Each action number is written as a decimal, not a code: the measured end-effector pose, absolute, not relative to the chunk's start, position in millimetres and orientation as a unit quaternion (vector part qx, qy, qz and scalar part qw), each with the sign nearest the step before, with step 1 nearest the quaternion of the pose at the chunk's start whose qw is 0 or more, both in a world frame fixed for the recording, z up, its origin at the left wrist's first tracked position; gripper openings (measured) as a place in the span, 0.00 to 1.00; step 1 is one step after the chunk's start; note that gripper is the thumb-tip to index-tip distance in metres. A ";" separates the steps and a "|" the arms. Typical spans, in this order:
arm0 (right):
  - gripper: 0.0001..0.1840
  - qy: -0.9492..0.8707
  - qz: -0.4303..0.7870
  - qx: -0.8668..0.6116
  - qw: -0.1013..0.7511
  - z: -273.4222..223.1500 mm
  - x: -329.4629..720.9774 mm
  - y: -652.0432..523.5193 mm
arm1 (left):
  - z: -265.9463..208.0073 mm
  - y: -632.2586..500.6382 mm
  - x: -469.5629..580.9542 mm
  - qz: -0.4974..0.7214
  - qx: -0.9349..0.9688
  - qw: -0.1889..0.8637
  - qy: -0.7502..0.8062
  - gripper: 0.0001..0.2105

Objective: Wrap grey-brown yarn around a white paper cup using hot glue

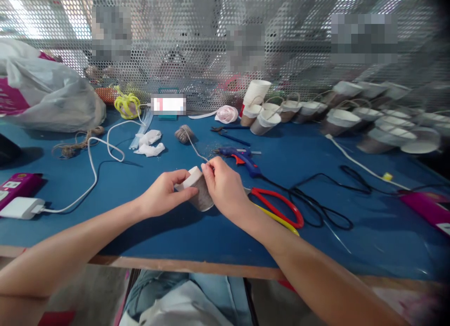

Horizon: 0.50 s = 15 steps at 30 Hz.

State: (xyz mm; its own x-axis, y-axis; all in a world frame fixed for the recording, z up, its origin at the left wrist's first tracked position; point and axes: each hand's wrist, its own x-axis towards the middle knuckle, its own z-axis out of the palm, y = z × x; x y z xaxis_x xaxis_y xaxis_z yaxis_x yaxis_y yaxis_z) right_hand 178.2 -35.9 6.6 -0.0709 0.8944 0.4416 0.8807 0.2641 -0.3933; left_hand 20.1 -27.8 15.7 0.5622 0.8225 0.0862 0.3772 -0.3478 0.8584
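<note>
My left hand (170, 190) is closed around a small paper cup (202, 197), thumb and fingers on its side. The cup is tilted; its body is grey-brown and a white part shows at the upper end. Against the cup's other side, my right hand (225, 183) pinches the strand of grey yarn (197, 151). That strand runs back to a small ball of yarn (183, 134) on the table. Part of the cup is hidden behind my fingers. A blue glue gun (242, 158) lies just beyond my right hand.
Red-and-yellow-handled scissors (277, 206) and black cable coils (326, 208) lie right of my right arm. Pliers (230, 134) lie behind the glue gun. Several handled cups (341, 122) stand back right. A white cable (93, 162) and plastic bag (52, 91) are left; perforated mesh (197, 49) stands behind.
</note>
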 end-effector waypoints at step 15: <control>0.10 -0.742 -0.005 -0.577 0.342 -3.2 176.4 -34.6 | 14.8 -30.1 21.2 0.257 0.770 0.440 0.384 0.09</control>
